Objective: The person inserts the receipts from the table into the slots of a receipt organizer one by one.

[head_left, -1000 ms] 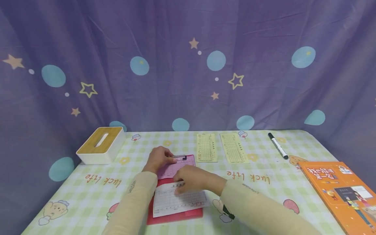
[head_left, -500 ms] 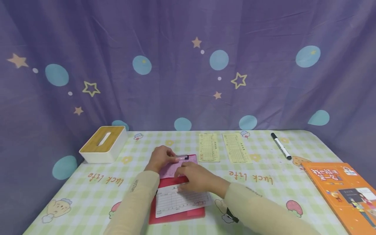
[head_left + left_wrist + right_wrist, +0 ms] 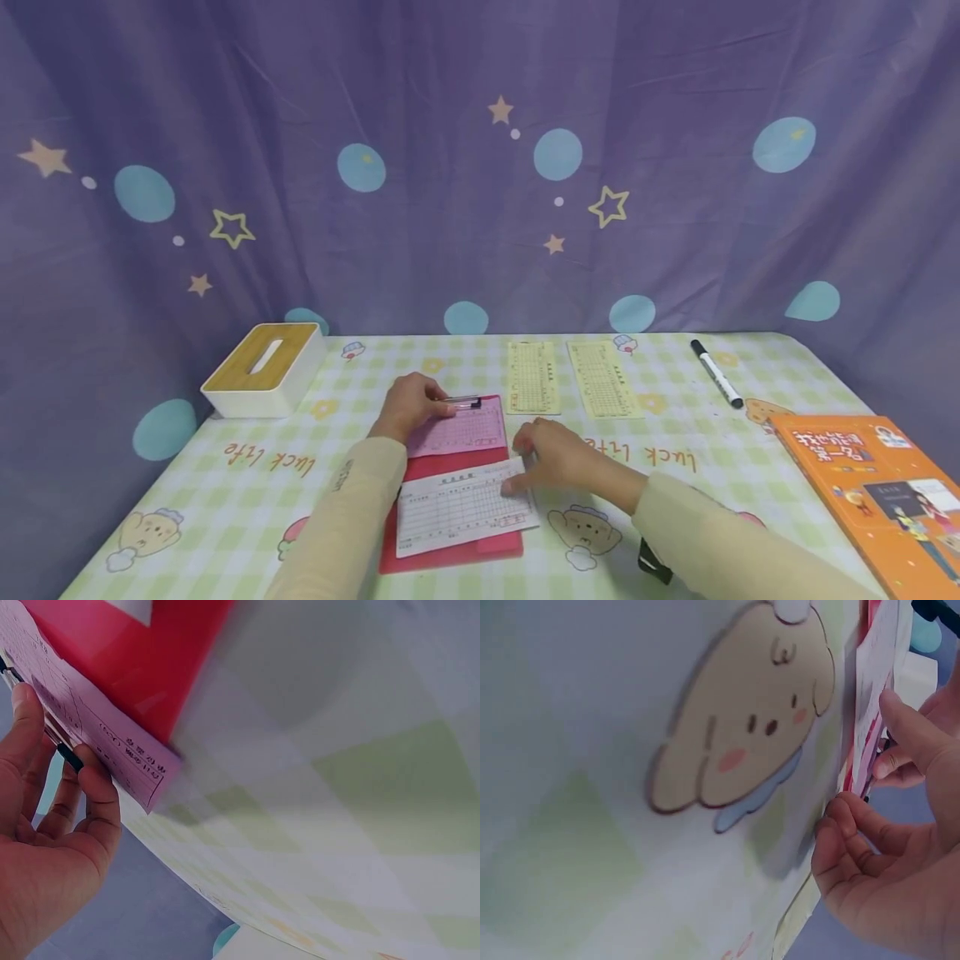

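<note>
A red clipboard (image 3: pixel 454 463) lies on the table with its metal clip (image 3: pixel 467 403) at the far end. My left hand (image 3: pixel 409 407) pinches that clip; its thumb and fingers are around the clip's wire and dark ends in the left wrist view. Under the clip lies a pink slip of paper (image 3: pixel 468 429). A white printed slip (image 3: pixel 450 510) rests slightly askew on the board's near half. My right hand (image 3: pixel 564 458) is at the white slip's right edge, thumb over the paper and fingers apart from it, beyond the board's side.
Two yellow slips, a left one (image 3: pixel 532 377) and a right one (image 3: pixel 603 379), lie behind the board. A black-and-white marker (image 3: pixel 717 375) and an orange book (image 3: pixel 862 492) are on the right. A tissue box (image 3: pixel 262 371) stands at the back left.
My right hand has moved right, from above the middle of the white slip to its right edge, uncovering the pink and white slips. My left hand stays on the clip.
</note>
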{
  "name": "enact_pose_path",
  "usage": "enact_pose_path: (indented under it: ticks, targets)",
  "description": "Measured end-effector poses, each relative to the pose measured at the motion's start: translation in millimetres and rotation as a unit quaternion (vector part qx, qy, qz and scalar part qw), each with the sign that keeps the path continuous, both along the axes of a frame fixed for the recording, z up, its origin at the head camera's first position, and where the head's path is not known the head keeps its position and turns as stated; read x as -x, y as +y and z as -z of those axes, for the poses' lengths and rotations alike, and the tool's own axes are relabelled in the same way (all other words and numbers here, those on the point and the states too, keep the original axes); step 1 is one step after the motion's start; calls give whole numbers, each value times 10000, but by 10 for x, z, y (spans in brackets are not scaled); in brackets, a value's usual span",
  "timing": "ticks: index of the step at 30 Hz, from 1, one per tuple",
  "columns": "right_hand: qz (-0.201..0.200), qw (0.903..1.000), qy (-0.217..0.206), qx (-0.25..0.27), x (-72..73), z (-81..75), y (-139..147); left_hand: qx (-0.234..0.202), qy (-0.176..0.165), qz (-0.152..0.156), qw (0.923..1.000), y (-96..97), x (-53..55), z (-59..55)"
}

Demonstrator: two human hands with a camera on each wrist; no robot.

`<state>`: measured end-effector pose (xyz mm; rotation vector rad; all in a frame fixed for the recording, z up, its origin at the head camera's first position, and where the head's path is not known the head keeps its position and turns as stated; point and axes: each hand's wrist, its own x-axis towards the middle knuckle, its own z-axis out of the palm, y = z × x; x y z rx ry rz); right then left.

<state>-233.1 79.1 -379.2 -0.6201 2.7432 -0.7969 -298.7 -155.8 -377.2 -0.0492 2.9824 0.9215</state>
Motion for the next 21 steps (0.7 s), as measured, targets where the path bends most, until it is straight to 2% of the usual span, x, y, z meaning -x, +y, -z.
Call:
enact_pose_path:
  ticks: [5, 12, 18, 21]
  targets:
    - [-41, 9998, -181, 64, -71, 29, -7, -77, -74, -76, 9999, 0, -3, -8]
    - [-292, 9971, -375, 590, -109, 23, -86, -83, -90, -68, 9999, 6, 2, -2]
    - [-387, 9983, 140, 420, -25, -15, -196, 131, 81, 75, 9999, -9, 14, 13]
    - [-380, 9978, 221, 487, 49, -36, -248, 144, 144, 116, 9997, -13, 10, 16]
